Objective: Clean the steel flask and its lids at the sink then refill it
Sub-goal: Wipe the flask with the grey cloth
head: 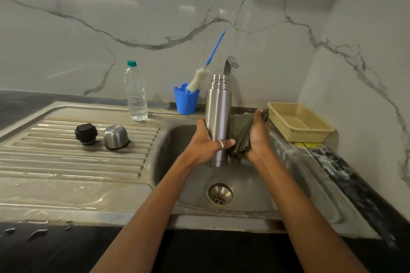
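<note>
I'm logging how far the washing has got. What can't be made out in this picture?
Head view only.
- Inside of the flask: hidden by its own wall, seen side-on.
- Fingers of the right hand: behind the cloth it holds.
- Base of the tap: behind the flask.
- Inside of the steel lid: opening faces down on the drainboard.

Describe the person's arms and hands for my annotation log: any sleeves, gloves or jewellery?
No sleeves show: both arms are bare from the bottom edge of the picture up to the hands. The left hand wears a plain silver ring, on what looks like the thumb. The right hand wears nothing visible. No gloves, watch or bracelets on either.
</note>
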Available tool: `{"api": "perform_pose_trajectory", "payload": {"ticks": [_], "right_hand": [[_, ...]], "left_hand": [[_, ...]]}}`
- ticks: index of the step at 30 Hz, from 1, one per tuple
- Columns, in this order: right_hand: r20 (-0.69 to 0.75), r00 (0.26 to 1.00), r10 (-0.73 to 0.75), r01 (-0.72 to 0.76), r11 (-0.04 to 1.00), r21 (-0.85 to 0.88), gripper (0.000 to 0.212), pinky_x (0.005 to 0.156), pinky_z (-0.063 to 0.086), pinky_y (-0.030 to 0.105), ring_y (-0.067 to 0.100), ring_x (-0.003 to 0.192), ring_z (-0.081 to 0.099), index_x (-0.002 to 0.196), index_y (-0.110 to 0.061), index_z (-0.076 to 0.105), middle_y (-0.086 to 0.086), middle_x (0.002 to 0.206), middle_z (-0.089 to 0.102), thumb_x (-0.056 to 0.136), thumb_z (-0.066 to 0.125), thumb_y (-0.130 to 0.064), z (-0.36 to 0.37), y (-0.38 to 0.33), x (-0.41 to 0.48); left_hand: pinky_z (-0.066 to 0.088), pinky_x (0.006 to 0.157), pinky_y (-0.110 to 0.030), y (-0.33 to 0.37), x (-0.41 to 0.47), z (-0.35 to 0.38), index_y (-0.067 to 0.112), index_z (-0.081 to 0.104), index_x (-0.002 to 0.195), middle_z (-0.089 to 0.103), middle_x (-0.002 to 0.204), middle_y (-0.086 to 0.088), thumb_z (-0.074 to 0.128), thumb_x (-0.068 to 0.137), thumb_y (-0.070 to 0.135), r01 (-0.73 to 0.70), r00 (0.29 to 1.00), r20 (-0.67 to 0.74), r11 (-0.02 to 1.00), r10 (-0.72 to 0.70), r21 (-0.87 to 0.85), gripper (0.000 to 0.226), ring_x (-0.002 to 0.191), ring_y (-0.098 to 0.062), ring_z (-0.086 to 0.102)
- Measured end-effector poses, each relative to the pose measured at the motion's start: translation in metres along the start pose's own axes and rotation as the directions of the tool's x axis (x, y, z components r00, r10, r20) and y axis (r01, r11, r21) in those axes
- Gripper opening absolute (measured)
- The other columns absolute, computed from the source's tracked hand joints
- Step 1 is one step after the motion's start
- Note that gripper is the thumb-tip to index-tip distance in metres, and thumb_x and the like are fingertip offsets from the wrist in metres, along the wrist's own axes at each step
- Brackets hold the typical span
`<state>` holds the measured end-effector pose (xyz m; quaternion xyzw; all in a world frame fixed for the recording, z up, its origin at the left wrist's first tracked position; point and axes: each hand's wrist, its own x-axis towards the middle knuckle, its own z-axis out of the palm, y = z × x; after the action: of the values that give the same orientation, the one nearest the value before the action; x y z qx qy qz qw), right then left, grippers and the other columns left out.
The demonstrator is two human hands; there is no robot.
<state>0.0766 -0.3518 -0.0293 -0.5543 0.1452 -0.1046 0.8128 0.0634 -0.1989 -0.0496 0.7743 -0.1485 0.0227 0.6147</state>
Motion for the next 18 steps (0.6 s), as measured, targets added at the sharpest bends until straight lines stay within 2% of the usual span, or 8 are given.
{"api": "perform_pose_trajectory", "payload": {"ticks": [1,4,6,9,11,13,16,18], "right_hand": [[0.023,1.0,0.009,-0.009,1.0,-0.008,0.064,0.085,0.06,0.046,0.029,0.084,0.076,0.105,-0.01,0.069,0.015,0.095,0.078,0.103,0.034,-0.063,0.004,0.002,-0.005],[0.077,0.995,0.061,-0.058,0.998,-0.036,0.08,0.097,0.055,0.054,0.035,0.1,0.074,0.12,-0.007,0.067,0.02,0.106,0.076,0.098,0.029,-0.073,0.017,0.008,-0.014],[0.085,0.994,0.071,-0.067,0.996,-0.055,0.075,0.098,0.055,0.053,0.035,0.101,0.073,0.12,-0.01,0.065,0.02,0.105,0.076,0.099,0.03,-0.072,0.025,0.007,-0.02],[0.078,0.995,0.064,-0.062,0.998,-0.031,0.067,0.088,0.058,0.043,0.03,0.091,0.073,0.119,-0.013,0.065,0.016,0.099,0.076,0.101,0.032,-0.067,0.033,0.008,-0.026],[0.086,0.994,0.073,-0.073,0.997,-0.012,0.064,0.082,0.056,0.038,0.027,0.085,0.071,0.119,-0.016,0.066,0.013,0.095,0.075,0.1,0.033,-0.068,0.04,0.011,-0.033],[0.103,0.992,0.074,-0.073,0.997,-0.016,0.061,0.079,0.054,0.037,0.026,0.082,0.07,0.12,-0.02,0.064,0.011,0.092,0.075,0.1,0.034,-0.068,0.05,0.017,-0.041],[0.114,0.992,0.047,-0.043,0.998,-0.038,0.059,0.088,0.055,0.043,0.029,0.096,0.072,0.134,-0.025,0.057,0.013,0.108,0.075,0.1,0.035,-0.068,0.07,0.025,-0.054],[0.125,0.992,0.029,-0.018,0.996,-0.085,0.06,0.093,0.055,0.047,0.031,0.105,0.071,0.14,-0.027,0.053,0.013,0.115,0.073,0.1,0.034,-0.068,0.087,0.027,-0.063]], "left_hand": [[0.049,0.077,-0.012,0.002,-0.004,-0.003,0.023,0.025,0.134,0.05,0.12,0.012,0.087,0.079,0.02,-0.006,1.0,-0.024,1.0,0.006,-0.013,0.084,0.103,0.0,0.054],[0.049,0.093,-0.024,0.007,-0.013,-0.021,0.025,0.025,0.136,0.052,0.123,0.011,0.087,0.079,0.02,-0.03,0.996,-0.08,0.999,0.027,-0.034,0.084,0.11,-0.005,0.056],[0.051,0.095,-0.032,0.012,-0.02,-0.044,0.023,0.026,0.138,0.053,0.119,0.012,0.089,0.077,0.023,-0.049,0.992,-0.119,0.999,0.048,-0.004,0.088,0.109,-0.01,0.058],[0.055,0.099,-0.046,0.02,-0.032,-0.086,0.027,0.025,0.141,0.056,0.123,0.005,0.09,0.067,0.03,-0.068,0.98,-0.184,0.997,0.074,0.039,0.098,0.112,-0.018,0.06],[0.055,0.098,-0.048,0.025,-0.041,-0.117,0.033,0.024,0.138,0.056,0.122,0.007,0.087,0.066,0.026,-0.078,0.967,-0.241,0.995,0.089,0.055,0.096,0.111,-0.016,0.06],[0.055,0.098,-0.049,0.031,-0.05,-0.149,0.031,0.023,0.142,0.056,0.12,0.007,0.086,0.065,0.026,-0.067,0.947,-0.308,0.994,0.091,0.088,0.099,0.11,-0.018,0.061],[0.051,0.103,-0.052,0.034,-0.059,-0.197,0.026,0.018,0.151,0.055,0.129,-0.002,0.089,0.065,0.028,-0.037,0.919,-0.384,0.991,0.085,0.129,0.111,0.117,-0.024,0.059],[0.049,0.105,-0.054,0.033,-0.065,-0.228,0.028,0.017,0.151,0.052,0.132,-0.003,0.089,0.072,0.021,-0.007,0.905,-0.42,0.99,0.065,0.138,0.108,0.12,-0.026,0.056]]}}
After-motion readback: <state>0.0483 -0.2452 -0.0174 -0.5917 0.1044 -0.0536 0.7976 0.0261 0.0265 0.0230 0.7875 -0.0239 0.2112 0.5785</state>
